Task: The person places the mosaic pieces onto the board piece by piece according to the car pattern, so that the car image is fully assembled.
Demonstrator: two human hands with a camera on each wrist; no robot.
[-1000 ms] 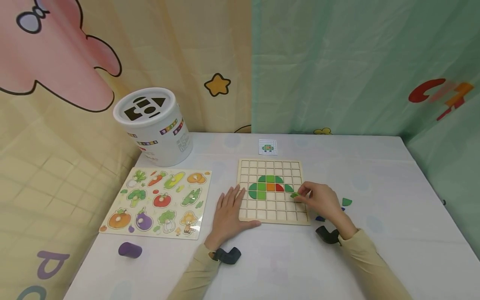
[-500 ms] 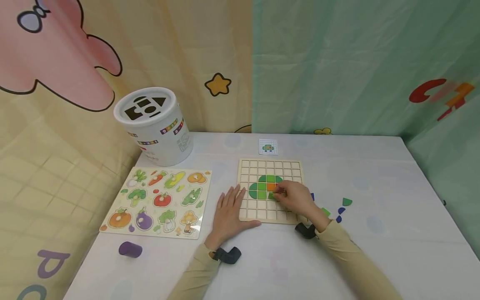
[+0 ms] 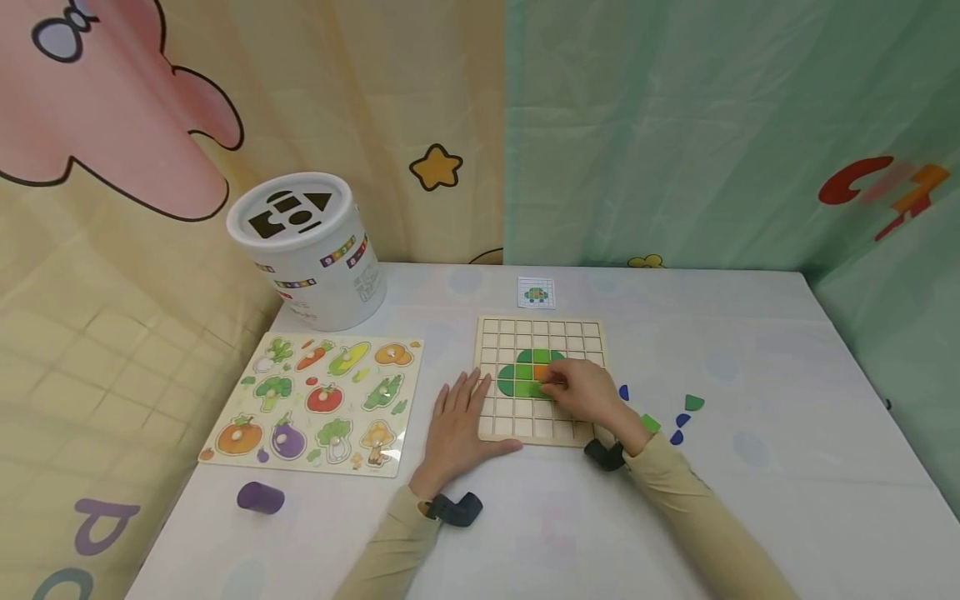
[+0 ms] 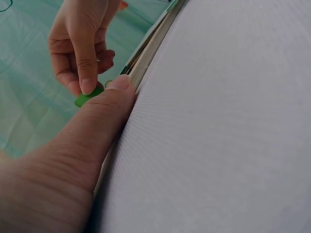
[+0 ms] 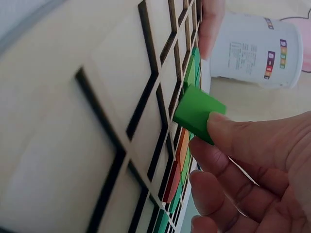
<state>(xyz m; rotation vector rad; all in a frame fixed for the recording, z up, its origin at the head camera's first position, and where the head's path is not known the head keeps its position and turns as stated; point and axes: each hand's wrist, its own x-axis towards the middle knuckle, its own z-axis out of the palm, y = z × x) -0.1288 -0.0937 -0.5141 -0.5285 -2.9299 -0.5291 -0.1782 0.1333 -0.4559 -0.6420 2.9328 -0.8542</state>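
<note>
A wooden grid board point(image 3: 510, 429) holds inlaid green, orange and red tiles near its middle. My left hand point(image 3: 459, 429) rests along the board's left side, fingers extended, its thumb point(image 4: 104, 111) pressed to the front edge. Over the board my right hand point(image 3: 588, 393) pinches a green square tile point(image 5: 199, 109) between thumb and fingertips. In the right wrist view this tile is tilted, close to the cells beside the orange tile point(image 5: 182, 145). The red tile point(image 5: 171, 182) is hidden behind the right hand in the head view.
Right of the board lie a green square point(image 3: 651, 423), a green rounded piece point(image 3: 694, 403) and several blue pieces point(image 3: 682, 420). A pattern card point(image 3: 536, 293) is behind the board. Leftward are a vegetable puzzle point(image 3: 300, 417), a white bucket point(image 3: 330, 283) and a purple cylinder point(image 3: 260, 497).
My right hand has moved left from the board's right edge to its middle, carrying the green tile, and is now slightly lower left than half a second ago. The left hand stays put.
</note>
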